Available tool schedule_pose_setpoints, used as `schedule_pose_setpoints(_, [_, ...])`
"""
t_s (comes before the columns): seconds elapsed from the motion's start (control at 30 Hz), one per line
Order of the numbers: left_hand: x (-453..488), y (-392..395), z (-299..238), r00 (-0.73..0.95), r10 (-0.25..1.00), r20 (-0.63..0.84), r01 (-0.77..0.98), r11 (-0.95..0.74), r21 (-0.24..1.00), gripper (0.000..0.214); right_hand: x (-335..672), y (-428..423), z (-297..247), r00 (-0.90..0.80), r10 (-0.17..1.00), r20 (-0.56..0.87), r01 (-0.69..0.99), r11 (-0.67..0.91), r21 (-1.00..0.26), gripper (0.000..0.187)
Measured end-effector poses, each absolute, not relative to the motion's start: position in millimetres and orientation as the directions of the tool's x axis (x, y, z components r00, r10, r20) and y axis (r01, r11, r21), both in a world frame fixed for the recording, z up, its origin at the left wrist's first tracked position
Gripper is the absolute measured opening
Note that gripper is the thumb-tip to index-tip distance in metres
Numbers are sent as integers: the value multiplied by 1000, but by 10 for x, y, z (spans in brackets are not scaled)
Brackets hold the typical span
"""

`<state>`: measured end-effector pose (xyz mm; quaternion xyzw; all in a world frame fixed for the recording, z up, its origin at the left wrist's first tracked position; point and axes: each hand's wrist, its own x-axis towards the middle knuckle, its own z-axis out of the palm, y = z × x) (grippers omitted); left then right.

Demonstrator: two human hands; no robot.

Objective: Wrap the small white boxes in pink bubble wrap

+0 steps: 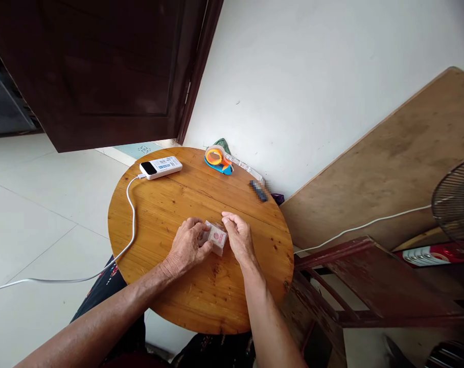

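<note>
A small pale box with a red round mark (216, 238) lies near the middle of a round wooden table (166, 204). My left hand (188, 246) is curled around the box's left end, thumb and fingers gripping it. From the right, my right hand (237, 236) touches the box with its fingers bent and pinched at the top edge. Both forearms reach in from the bottom of the view.
A white power bank (161, 167) with a white cable (131, 214) lies at the table's far left. An orange and blue tape dispenser (217, 158) and a dark small object (258, 190) sit at the back. A wooden board (400, 163), a chair (370, 286) and a fan (458, 199) stand to the right.
</note>
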<state>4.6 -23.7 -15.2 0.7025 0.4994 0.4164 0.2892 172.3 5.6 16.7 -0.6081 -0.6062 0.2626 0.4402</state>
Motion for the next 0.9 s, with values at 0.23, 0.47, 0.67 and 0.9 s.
schedule_pose_setpoints(0.23, [48,-242,-131,150,952,266,442,-306,844,27,1941,-7,270,82,982,169,550,97,-830,33])
schedule_pose_setpoints(0.47, [42,-240,-135,156,948,278,434,-319,843,26,2038,14,246,-4,1000,-14,486,-10,-874,33])
schedule_pose_setpoints(0.67, [40,-227,-160,162,949,270,432,-315,845,28,1772,181,209,27,998,-58,473,-64,-879,23])
schedule_pose_setpoints(0.9, [38,-244,-100,173,950,262,381,-309,871,19,1747,167,183,97,995,15,436,-29,-899,28])
